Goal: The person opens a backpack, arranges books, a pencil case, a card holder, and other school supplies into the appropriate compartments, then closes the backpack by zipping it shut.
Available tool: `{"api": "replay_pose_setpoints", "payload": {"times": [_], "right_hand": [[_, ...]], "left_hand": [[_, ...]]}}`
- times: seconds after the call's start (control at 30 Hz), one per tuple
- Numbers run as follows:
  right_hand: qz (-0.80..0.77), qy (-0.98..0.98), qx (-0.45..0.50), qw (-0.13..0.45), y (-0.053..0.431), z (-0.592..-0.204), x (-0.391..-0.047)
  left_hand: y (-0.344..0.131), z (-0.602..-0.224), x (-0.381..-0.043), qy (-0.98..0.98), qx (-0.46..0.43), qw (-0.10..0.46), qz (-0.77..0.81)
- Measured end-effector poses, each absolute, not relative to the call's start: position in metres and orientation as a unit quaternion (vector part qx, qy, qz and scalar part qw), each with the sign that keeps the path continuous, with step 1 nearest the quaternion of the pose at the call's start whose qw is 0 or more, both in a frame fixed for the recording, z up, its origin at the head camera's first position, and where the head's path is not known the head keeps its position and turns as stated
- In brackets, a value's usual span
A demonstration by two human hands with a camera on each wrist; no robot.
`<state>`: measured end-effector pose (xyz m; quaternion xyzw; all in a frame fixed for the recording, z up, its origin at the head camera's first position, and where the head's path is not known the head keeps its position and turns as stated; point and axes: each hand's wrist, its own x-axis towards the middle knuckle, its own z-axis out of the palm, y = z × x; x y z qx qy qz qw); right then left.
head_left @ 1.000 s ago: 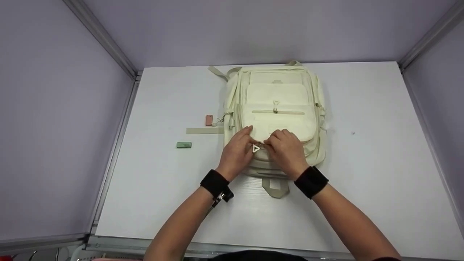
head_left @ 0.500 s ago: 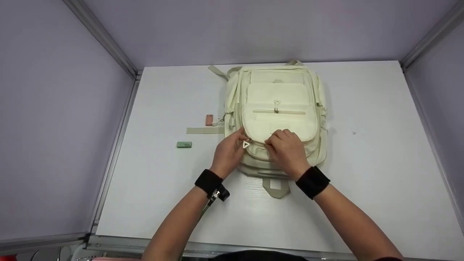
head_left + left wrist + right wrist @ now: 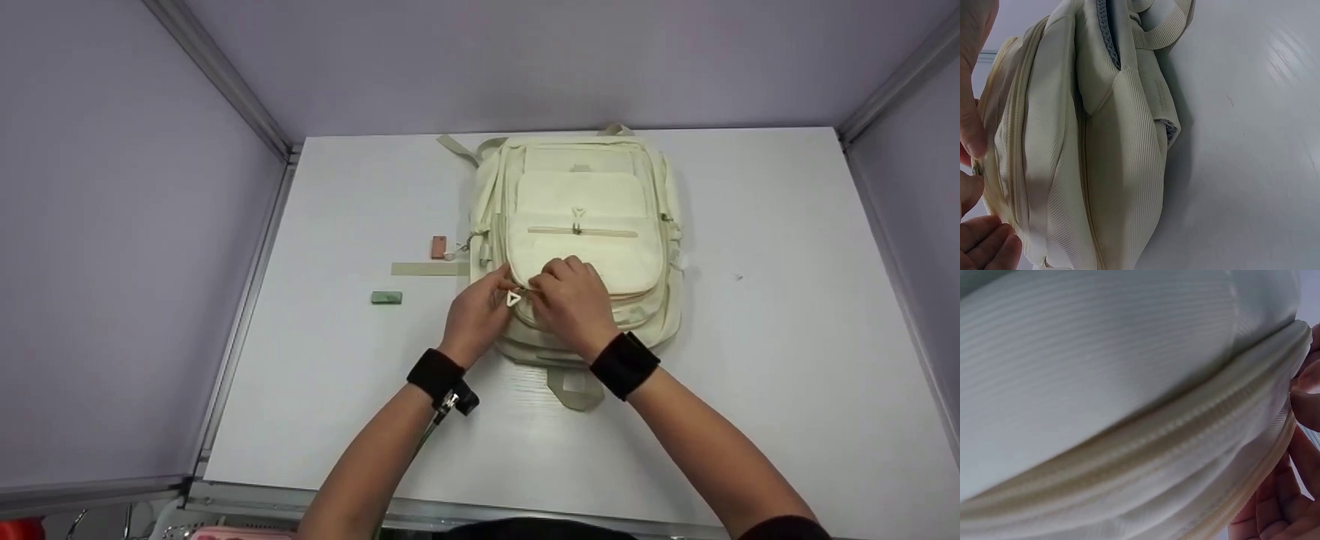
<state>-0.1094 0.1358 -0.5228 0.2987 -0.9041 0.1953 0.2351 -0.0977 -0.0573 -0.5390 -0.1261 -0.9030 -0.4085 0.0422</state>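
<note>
A cream backpack (image 3: 585, 187) lies front side up on the white table. My left hand (image 3: 476, 319) is at the lower left corner of its front pocket, pinching the zipper pull (image 3: 513, 299), whose white triangle hangs beside the fingers. Close beside it, my right hand (image 3: 574, 307) grips the pocket's edge with curled fingers. In the left wrist view the small metal zipper slider (image 3: 977, 167) shows between fingertips. Zipper tape (image 3: 1185, 433) runs along the bag's curved side in the right wrist view. Part of the pocket's lower edge is hidden behind my right hand.
Left of the bag lie a small pink block (image 3: 439, 247) and a green one (image 3: 386, 298). A beige strap (image 3: 427, 268) sticks out between them. The bag's grey-green loop (image 3: 575, 390) points toward me. Panels (image 3: 555, 67) border the table at the back and sides.
My left hand has slid left along the pocket's lower edge with the triangular zipper pull. Afterward my right hand moved left along the edge, closer to the left one.
</note>
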Motion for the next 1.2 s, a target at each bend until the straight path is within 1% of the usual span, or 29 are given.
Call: {"api": "replay_pose_setpoints", "payload": {"times": [0.2,0.4,0.6,0.9,1.2], "right_hand": [[0.190,-0.898,0.298,0.262,0.133,-0.527,-0.109],[0.195,-0.900,0.300,0.250,0.135,-0.526,-0.108],[0.212,-0.900,0.293,0.244,0.135,-0.527,-0.104],[0.216,-0.899,0.291,0.245,0.133,-0.530,-0.097],[0.208,-0.902,0.293,0.240,0.125,-0.529,-0.090]], "left_hand": [[-0.058,-0.540,-0.101,-0.895,-0.127,0.048,-0.424],[-0.061,-0.539,-0.107,-0.880,-0.125,0.044,-0.457],[-0.066,-0.542,-0.119,-0.866,-0.077,0.037,-0.492],[-0.074,-0.547,-0.140,-0.875,-0.039,0.027,-0.482],[-0.082,-0.549,-0.160,-0.886,-0.023,0.032,-0.462]]}}
